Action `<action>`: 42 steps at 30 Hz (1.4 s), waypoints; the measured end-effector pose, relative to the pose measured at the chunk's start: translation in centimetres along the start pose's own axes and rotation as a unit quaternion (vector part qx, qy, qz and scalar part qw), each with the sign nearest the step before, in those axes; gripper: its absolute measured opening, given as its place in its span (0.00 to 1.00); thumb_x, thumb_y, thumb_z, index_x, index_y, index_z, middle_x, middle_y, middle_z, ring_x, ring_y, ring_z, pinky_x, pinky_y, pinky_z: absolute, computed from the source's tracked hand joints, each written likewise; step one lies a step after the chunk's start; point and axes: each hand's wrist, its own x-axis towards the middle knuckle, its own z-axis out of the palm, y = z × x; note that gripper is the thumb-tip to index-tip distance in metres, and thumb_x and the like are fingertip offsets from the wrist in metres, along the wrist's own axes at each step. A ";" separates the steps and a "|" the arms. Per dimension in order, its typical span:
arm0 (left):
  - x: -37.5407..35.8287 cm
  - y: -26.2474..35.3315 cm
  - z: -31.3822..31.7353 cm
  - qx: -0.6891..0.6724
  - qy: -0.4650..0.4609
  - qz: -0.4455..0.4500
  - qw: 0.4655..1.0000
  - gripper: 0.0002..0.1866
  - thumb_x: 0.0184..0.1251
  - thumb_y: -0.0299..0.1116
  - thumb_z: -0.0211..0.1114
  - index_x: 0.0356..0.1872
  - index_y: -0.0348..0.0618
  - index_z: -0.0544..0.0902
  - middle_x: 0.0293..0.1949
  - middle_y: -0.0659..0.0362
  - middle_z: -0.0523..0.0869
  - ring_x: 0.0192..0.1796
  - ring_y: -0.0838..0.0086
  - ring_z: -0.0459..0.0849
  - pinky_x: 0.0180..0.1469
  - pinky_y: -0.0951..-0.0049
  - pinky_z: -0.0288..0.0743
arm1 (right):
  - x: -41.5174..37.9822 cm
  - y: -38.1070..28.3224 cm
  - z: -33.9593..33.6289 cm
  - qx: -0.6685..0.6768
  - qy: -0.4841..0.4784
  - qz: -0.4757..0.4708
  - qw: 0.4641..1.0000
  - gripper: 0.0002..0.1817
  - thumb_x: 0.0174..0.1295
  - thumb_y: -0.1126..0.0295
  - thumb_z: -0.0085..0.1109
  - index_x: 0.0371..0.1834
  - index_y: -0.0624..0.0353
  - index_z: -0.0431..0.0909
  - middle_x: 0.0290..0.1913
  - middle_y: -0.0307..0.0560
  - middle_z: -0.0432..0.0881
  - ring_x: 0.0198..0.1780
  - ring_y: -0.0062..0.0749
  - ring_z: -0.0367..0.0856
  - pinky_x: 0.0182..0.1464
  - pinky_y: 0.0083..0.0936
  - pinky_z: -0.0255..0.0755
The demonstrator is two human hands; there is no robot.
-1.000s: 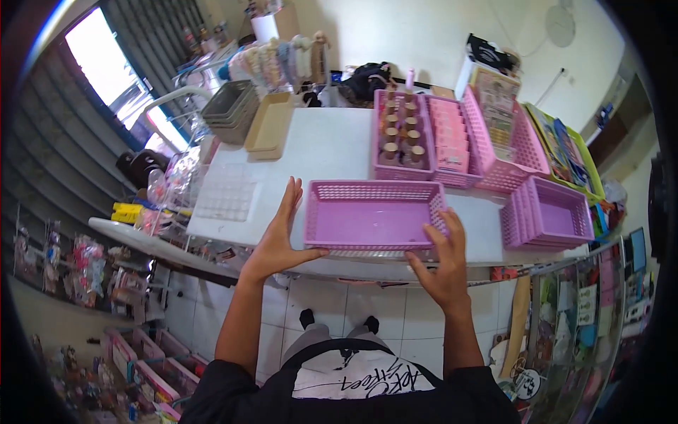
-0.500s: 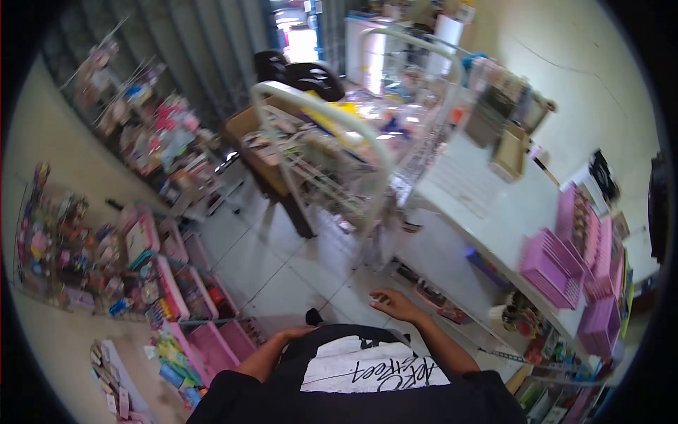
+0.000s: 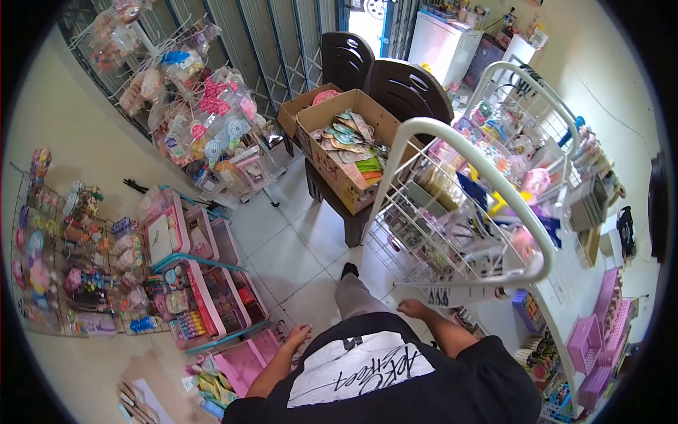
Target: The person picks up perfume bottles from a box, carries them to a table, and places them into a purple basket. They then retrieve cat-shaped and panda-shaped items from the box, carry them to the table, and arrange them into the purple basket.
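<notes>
My left hand (image 3: 299, 335) hangs at my side left of my black shirt (image 3: 452, 381), above the pink bins (image 3: 244, 364); its fingers are curled, and whether they hold anything is too small to tell. On the other side, my right hand (image 3: 413, 308) hangs near the white wire rack (image 3: 480, 166), its fingers loosely bent and their inner side hidden. A foot in a black sock (image 3: 349, 269) shows on the tiled floor between the hands.
Cardboard box (image 3: 332, 169) with packets stands on a dark chair ahead. Hanging goods fill a stand (image 3: 212, 127) at front left. Tiered baskets (image 3: 201, 297) and a wall grid (image 3: 92, 275) are at left. Purple baskets (image 3: 586, 343) sit on the white counter (image 3: 558, 297) at right.
The view has shifted, so the wire rack now appears larger and further right, and the cardboard box shows fully. A leg is now visible stepping forward. My right hand has lowered and its fingers are less spread.
</notes>
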 end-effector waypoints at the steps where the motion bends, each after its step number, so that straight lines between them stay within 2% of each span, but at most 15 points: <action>1: 0.9 1.7 -0.4 -0.024 -0.018 0.038 0.999 0.28 0.68 0.49 0.65 0.60 0.37 0.78 0.45 0.58 0.85 0.40 0.73 0.84 0.40 0.76 0.75 | 2.9 -1.6 -0.4 0.022 -0.006 0.005 1.000 0.23 0.61 0.50 0.62 0.47 0.58 0.84 0.48 0.55 0.85 0.46 0.44 0.85 0.54 0.37 0.76; 4: 3.1 11.0 -2.4 0.025 0.046 0.212 0.976 0.23 0.71 0.43 0.63 0.56 0.33 0.79 0.42 0.56 0.86 0.40 0.72 0.85 0.45 0.73 0.78 | 8.5 -11.2 -3.5 0.086 0.025 0.019 0.996 0.26 0.63 0.52 0.62 0.57 0.60 0.79 0.47 0.55 0.85 0.44 0.39 0.85 0.49 0.32 0.77; 8: 3.1 30.2 -5.6 0.035 0.121 0.375 0.919 0.19 0.72 0.39 0.63 0.54 0.33 0.79 0.41 0.54 0.87 0.43 0.73 0.85 0.50 0.71 0.77 | 13.1 -21.9 -8.1 0.215 0.032 -0.158 0.963 0.25 0.68 0.58 0.60 0.64 0.60 0.73 0.49 0.54 0.84 0.45 0.37 0.85 0.48 0.29 0.78; 10: 3.2 39.7 -6.3 0.053 0.138 0.459 0.876 0.19 0.73 0.37 0.61 0.57 0.36 0.77 0.43 0.55 0.87 0.44 0.73 0.85 0.50 0.71 0.77 | 13.0 -27.6 -11.9 0.220 0.026 -0.155 0.963 0.27 0.69 0.57 0.59 0.66 0.59 0.71 0.51 0.56 0.84 0.48 0.41 0.84 0.51 0.32 0.77; 19: 9.8 69.7 -1.8 0.192 -0.021 0.607 0.771 0.23 0.68 0.30 0.64 0.62 0.38 0.72 0.39 0.54 0.87 0.36 0.70 0.86 0.41 0.71 0.79 | 12.7 -36.3 -19.8 0.243 0.086 -0.143 0.956 0.34 0.70 0.57 0.57 0.76 0.53 0.57 0.57 0.58 0.81 0.53 0.45 0.83 0.57 0.36 0.74; 22: 14.4 75.1 0.5 0.270 -0.032 0.642 0.716 0.24 0.67 0.30 0.65 0.62 0.39 0.72 0.39 0.53 0.87 0.36 0.67 0.88 0.41 0.67 0.80 | 12.8 -38.2 -21.6 0.263 0.138 -0.083 0.951 0.34 0.71 0.58 0.57 0.76 0.53 0.57 0.59 0.54 0.80 0.52 0.39 0.83 0.57 0.33 0.74; 24: 17.3 77.7 2.2 0.288 -0.082 0.599 0.743 0.25 0.64 0.31 0.66 0.62 0.40 0.72 0.40 0.52 0.87 0.41 0.62 0.88 0.46 0.62 0.79 | 13.2 -39.0 -21.8 0.308 0.193 -0.053 0.930 0.34 0.69 0.57 0.59 0.75 0.51 0.59 0.54 0.57 0.82 0.55 0.47 0.82 0.58 0.37 0.74; 27: 21.6 79.3 4.9 0.589 -0.066 0.619 0.516 0.30 0.55 0.36 0.69 0.62 0.43 0.74 0.57 0.50 0.80 0.64 0.59 0.75 0.63 0.54 0.69 | 14.8 -39.7 -21.2 0.355 0.256 -0.022 0.899 0.31 0.69 0.57 0.59 0.73 0.52 0.64 0.52 0.56 0.83 0.53 0.44 0.82 0.56 0.34 0.74; 30: 25.1 78.0 7.7 0.610 -0.073 0.683 0.395 0.32 0.54 0.39 0.70 0.62 0.45 0.74 0.63 0.51 0.75 0.69 0.57 0.69 0.69 0.48 0.62 | 15.9 -41.3 -20.8 0.390 0.303 0.018 0.869 0.26 0.69 0.58 0.60 0.68 0.53 0.70 0.51 0.54 0.83 0.52 0.39 0.83 0.56 0.31 0.74; 32: 26.4 77.2 8.9 0.614 -0.081 0.695 0.365 0.31 0.53 0.41 0.70 0.60 0.45 0.77 0.64 0.51 0.74 0.70 0.55 0.67 0.71 0.40 0.56 | 16.9 -41.8 -20.0 0.382 0.301 0.039 0.873 0.24 0.68 0.57 0.60 0.65 0.54 0.73 0.52 0.51 0.84 0.52 0.36 0.83 0.56 0.30 0.74; 34: 26.5 76.8 9.8 0.725 -0.075 0.581 0.363 0.22 0.51 0.42 0.72 0.49 0.46 0.84 0.60 0.54 0.77 0.66 0.58 0.72 0.71 0.38 0.54 | 17.2 -42.7 -20.1 0.399 0.317 0.056 0.859 0.23 0.68 0.57 0.60 0.63 0.55 0.75 0.52 0.48 0.85 0.51 0.34 0.83 0.56 0.29 0.74; 35: 26.6 77.1 9.8 0.689 -0.077 0.632 0.346 0.15 0.54 0.40 0.69 0.41 0.45 0.87 0.53 0.56 0.82 0.62 0.59 0.77 0.70 0.37 0.55 | 17.4 -43.0 -20.4 0.406 0.323 0.048 0.853 0.23 0.68 0.57 0.60 0.63 0.56 0.75 0.51 0.48 0.85 0.51 0.34 0.83 0.56 0.29 0.74; 38: 24.5 79.5 9.4 0.620 -0.099 0.653 0.425 0.12 0.58 0.36 0.65 0.43 0.46 0.86 0.45 0.56 0.85 0.56 0.62 0.82 0.67 0.31 0.56 | 19.1 -42.6 -21.3 0.430 0.334 0.023 0.838 0.22 0.69 0.59 0.59 0.60 0.59 0.76 0.51 0.48 0.85 0.50 0.32 0.83 0.54 0.28 0.74; 40: 24.8 80.7 8.1 0.530 -0.087 0.699 0.473 0.09 0.65 0.35 0.60 0.38 0.43 0.85 0.38 0.57 0.86 0.50 0.65 0.84 0.66 0.37 0.63 | 21.0 -42.0 -22.9 0.431 0.377 -0.009 0.820 0.21 0.69 0.60 0.59 0.59 0.61 0.77 0.49 0.47 0.85 0.48 0.29 0.82 0.53 0.28 0.75; 42: 27.1 82.3 6.7 0.236 -0.287 0.501 0.781 0.12 0.72 0.37 0.54 0.37 0.42 0.82 0.38 0.58 0.85 0.50 0.67 0.84 0.62 0.47 0.71 | 23.6 -41.0 -25.2 0.428 0.411 -0.008 0.805 0.20 0.70 0.61 0.58 0.57 0.64 0.77 0.46 0.48 0.85 0.45 0.28 0.82 0.51 0.27 0.75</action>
